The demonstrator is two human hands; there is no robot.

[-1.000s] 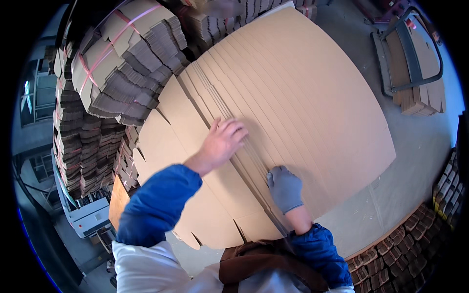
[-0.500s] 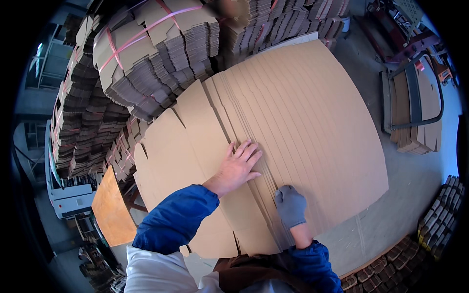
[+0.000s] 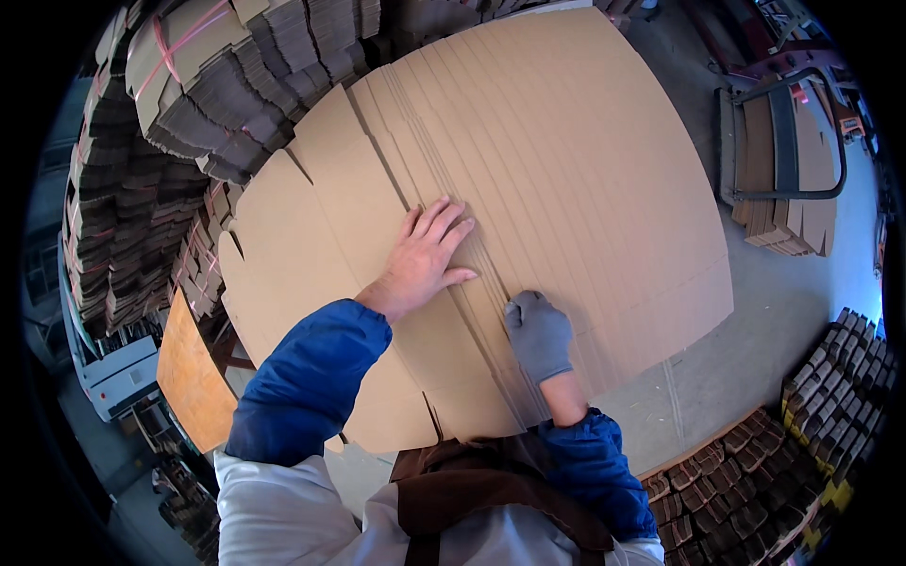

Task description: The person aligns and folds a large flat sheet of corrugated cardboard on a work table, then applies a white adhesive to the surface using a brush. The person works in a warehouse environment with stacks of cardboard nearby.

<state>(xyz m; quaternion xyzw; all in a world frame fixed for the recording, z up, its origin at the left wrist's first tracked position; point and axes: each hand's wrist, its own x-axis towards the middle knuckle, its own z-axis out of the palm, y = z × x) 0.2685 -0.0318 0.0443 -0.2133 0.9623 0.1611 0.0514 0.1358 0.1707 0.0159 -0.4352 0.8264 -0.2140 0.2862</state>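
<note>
A fanned-out pile of large brown cardboard sheets [image 3: 604, 179] lies in front of me, their edges stepped in close parallel lines. My left hand [image 3: 425, 255], bare, rests flat with fingers spread beside those stepped edges, over the slotted flap part of the top cardboard blank [image 3: 349, 226]. To its right and nearer my body, my right hand [image 3: 540, 335] in a grey glove is curled closed against the stepped edges. Whether a sheet edge is caught in its fingers is hidden. Blue sleeve covers reach up both forearms.
Strapped stacks of folded cardboard [image 3: 226, 94] rise at the far left. A cart [image 3: 788, 141] carrying cardboard stands at the right. Bundled dark pieces [image 3: 727, 481] lie at the lower right, and a wooden board [image 3: 193, 377] leans at the left.
The whole view has shifted, so the sheets and both hands appear higher and slightly further left. My left hand stays spread on the cardboard, and my right hand stays curled at the edges.
</note>
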